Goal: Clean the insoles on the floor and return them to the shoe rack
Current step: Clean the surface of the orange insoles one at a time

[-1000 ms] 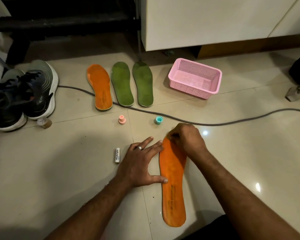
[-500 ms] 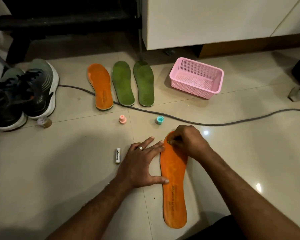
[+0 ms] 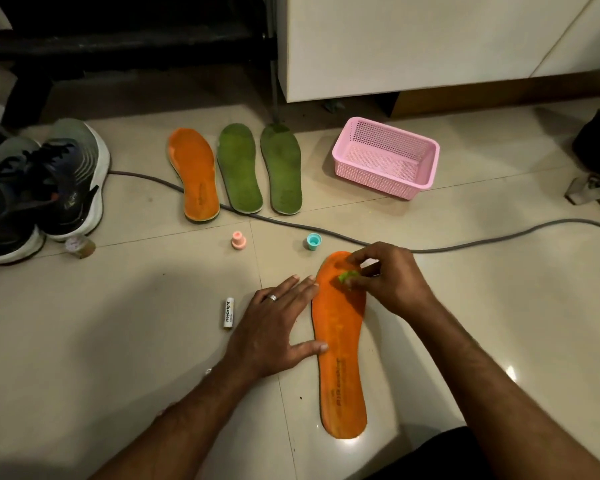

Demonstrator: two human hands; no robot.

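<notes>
Orange insole (image 3: 340,344) (flat, toe greenish)

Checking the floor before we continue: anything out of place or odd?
A grey cable runs across the floor under the heels of the orange insole and two green insoles. Two small caps lie loose.

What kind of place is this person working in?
Probably a home entryway or hallway: a glossy tiled floor, sneakers beside a dark rack, and a white cabinet behind.
</notes>
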